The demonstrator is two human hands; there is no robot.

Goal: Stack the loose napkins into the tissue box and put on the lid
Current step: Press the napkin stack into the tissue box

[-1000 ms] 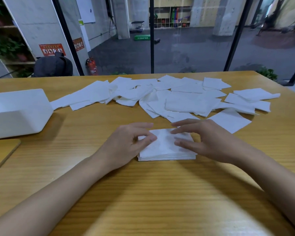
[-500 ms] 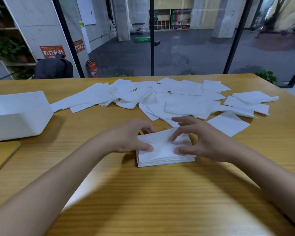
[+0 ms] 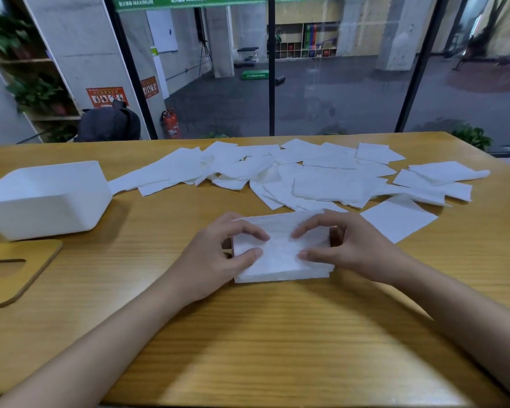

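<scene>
The stack of napkins lies flat on the bench, caught between the two hands. Its long axis runs from one hand across to the other. The left hand grasps one short end and the right hand the other. On each, the fingers are curled over the far edge and the thumb rests on top near the front edge.

The pile is likely light and soft. The sheets are thin and loose on one another, so they should slide or fan out if lifted by the top alone. The sound hold is probably at the two short ends, squeezing inward with fingers under the bottom sheet so the whole pile moves as a block.

Many loose napkins lie overlapping beyond the fingertips, and one sits just outside the right hand. The white tissue box stands well out past the left hand. Its wooden lid lies flat nearer the person, slot upward.
</scene>
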